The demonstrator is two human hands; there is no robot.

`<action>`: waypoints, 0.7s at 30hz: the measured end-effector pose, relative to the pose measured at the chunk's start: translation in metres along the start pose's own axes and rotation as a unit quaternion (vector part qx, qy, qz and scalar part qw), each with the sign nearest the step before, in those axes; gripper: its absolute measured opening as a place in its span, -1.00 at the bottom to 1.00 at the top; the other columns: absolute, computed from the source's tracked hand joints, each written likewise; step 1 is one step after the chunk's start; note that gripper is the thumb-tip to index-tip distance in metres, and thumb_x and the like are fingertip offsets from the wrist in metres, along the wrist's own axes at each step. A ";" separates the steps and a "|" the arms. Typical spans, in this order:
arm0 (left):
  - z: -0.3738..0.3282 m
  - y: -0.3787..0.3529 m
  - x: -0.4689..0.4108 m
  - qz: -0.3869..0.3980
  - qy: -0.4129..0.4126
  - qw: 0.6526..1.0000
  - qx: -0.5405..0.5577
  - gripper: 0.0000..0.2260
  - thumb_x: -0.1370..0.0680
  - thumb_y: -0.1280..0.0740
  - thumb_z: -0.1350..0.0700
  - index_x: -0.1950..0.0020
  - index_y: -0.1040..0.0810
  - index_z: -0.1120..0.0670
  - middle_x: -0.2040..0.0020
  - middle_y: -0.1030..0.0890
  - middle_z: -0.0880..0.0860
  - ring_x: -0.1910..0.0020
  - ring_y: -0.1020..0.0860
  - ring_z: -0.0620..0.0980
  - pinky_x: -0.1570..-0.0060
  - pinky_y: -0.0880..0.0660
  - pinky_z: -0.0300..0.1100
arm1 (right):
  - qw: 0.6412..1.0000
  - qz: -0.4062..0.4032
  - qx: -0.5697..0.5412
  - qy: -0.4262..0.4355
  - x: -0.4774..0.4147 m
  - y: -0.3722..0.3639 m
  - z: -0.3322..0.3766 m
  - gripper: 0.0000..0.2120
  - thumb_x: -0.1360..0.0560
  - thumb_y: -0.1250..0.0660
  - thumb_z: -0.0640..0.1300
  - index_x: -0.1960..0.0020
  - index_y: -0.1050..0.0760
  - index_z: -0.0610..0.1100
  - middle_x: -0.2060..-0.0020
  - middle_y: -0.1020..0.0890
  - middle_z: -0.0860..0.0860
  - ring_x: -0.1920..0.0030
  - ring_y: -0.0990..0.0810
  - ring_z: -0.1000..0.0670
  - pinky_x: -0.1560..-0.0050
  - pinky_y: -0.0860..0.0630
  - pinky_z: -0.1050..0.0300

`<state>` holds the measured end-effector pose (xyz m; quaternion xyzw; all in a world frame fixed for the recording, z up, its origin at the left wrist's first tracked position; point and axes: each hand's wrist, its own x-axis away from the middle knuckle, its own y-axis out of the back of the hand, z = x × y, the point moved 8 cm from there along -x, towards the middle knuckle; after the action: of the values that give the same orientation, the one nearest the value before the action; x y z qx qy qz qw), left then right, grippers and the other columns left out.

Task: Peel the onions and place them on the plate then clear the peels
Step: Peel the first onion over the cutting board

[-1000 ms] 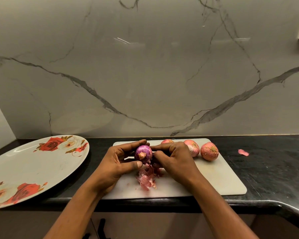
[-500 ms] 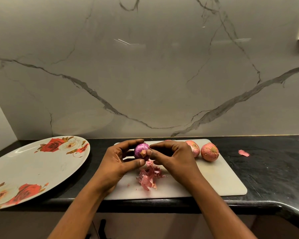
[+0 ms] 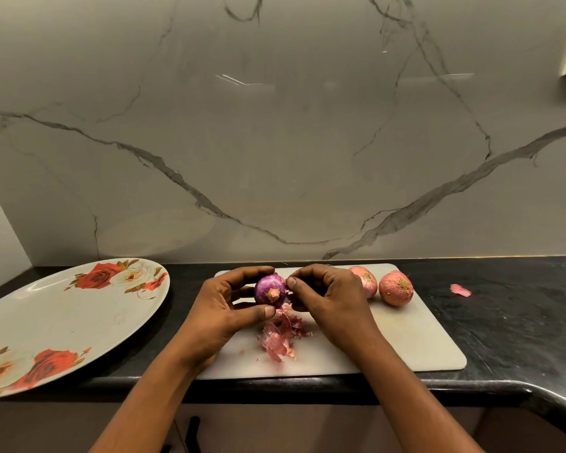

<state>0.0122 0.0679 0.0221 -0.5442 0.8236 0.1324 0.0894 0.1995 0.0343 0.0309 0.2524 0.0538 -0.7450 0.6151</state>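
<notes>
Since half a second ago the right hand (image 3: pixel 330 299) has slid rightward, baring the purple onion (image 3: pixel 270 291) and its root end. The left hand (image 3: pixel 223 308) grips this one glossy onion above the cutting board (image 3: pixel 406 338); the right hand pinches skin at its side. Two unpeeled onions (image 3: pixel 366 282) (image 3: pixel 396 288) lie right, one peel heap (image 3: pixel 280 336) near, one stray peel (image 3: pixel 460 290) on the bench (image 3: pixel 520 322), one plate (image 3: pixel 62 315) left.

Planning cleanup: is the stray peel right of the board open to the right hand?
Probably yes: the stray peel lies alone on open counter, though the right hand is pinching the onion now.
</notes>
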 end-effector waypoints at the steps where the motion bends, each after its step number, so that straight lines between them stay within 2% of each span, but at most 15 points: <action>1: 0.000 0.000 0.000 0.001 0.001 1.000 0.002 -0.45 -0.39 -0.60 0.35 -0.33 -0.66 0.00 -0.29 -0.69 0.05 -0.28 -0.66 0.09 -0.22 -0.65 0.07 | 1.000 -0.004 -0.003 -0.004 0.000 0.001 -0.001 -0.88 -0.60 -0.47 -0.20 0.02 -0.70 0.01 0.19 -0.77 0.00 0.16 -0.78 0.03 0.06 -0.75 -0.02; 8: -0.001 0.001 0.000 0.001 -0.006 1.000 0.026 -0.44 -0.37 -0.59 0.32 -0.35 -0.64 0.05 -0.29 -0.68 0.08 -0.25 -0.67 0.13 -0.21 -0.64 0.03 | 0.999 -0.026 0.000 -0.032 -0.002 0.005 -0.011 -0.95 -0.57 -0.50 -0.23 0.04 -0.72 -0.12 0.23 -0.77 -0.01 0.20 -0.79 0.04 0.06 -0.75 -0.08; 13: 0.000 0.003 -0.001 -0.009 -0.011 1.000 0.026 -0.43 -0.36 -0.59 0.31 -0.35 -0.63 0.07 -0.28 -0.69 0.08 -0.24 -0.68 0.13 -0.21 -0.65 0.02 | 1.000 -0.017 0.016 -0.016 -0.002 0.004 -0.011 -0.84 -0.51 -0.50 -0.32 0.01 -0.76 -0.10 0.18 -0.78 0.04 0.14 -0.79 0.04 0.02 -0.74 -0.07; 16: 0.001 0.003 -0.001 -0.012 -0.012 1.000 0.026 -0.44 -0.36 -0.60 0.33 -0.34 -0.64 0.08 -0.27 -0.69 0.10 -0.23 -0.68 0.14 -0.22 -0.64 0.08 | 1.000 -0.007 0.018 -0.013 -0.001 0.003 -0.010 -0.85 -0.54 -0.46 -0.25 -0.05 -0.77 -0.10 0.15 -0.78 0.05 0.11 -0.78 0.04 0.01 -0.74 -0.07; 21: 0.000 0.003 -0.001 -0.022 -0.013 1.000 0.018 -0.45 -0.33 -0.61 0.35 -0.30 -0.66 0.08 -0.23 -0.71 0.11 -0.20 -0.69 0.15 -0.19 -0.65 0.13 | 0.999 0.006 0.029 0.013 0.000 0.001 -0.003 -0.89 -0.53 -0.54 -0.10 -0.04 -0.78 -0.07 0.15 -0.78 0.08 0.10 -0.77 0.06 0.03 -0.74 -0.03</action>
<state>0.0096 0.0700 0.0230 -0.5590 0.8123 0.1224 0.1126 0.2010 0.0352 0.0281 0.2795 0.0386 -0.7391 0.6116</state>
